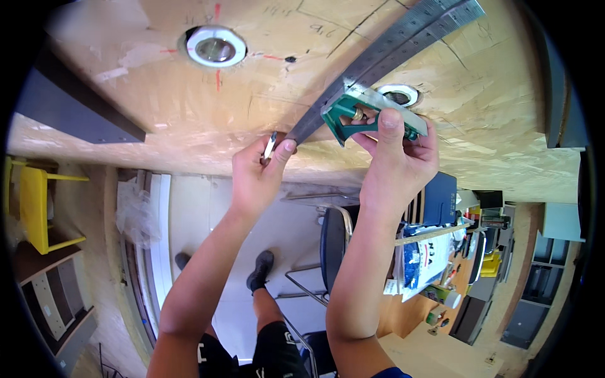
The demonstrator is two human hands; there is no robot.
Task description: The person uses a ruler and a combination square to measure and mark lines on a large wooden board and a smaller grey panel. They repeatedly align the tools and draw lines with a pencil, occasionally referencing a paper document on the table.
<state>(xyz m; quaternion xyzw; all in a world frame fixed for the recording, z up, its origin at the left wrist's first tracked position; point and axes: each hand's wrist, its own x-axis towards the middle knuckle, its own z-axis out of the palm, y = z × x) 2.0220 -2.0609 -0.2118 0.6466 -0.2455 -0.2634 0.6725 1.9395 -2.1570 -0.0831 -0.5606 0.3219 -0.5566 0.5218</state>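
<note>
Overhead, pale chipboard panel (189, 101) filling the top half, scrawled with pencil lines and red marks. At eleven o'clock, white round fitting (215, 46) set into it; second fitting (399, 94) at one o'clock, partly hidden. Right hand (397, 154) clamped on green square head (353, 116), pressed flat to the board. Steel ruler (391, 47) running from it toward one o'clock. Left hand (258, 170) pinched shut on pencil (270, 146), tip touching the ruler's lower end. Hands near, not touching. Below: yellow chair (34, 208) at nine, cluttered workbench (435, 264) at four, light floor between.
</note>
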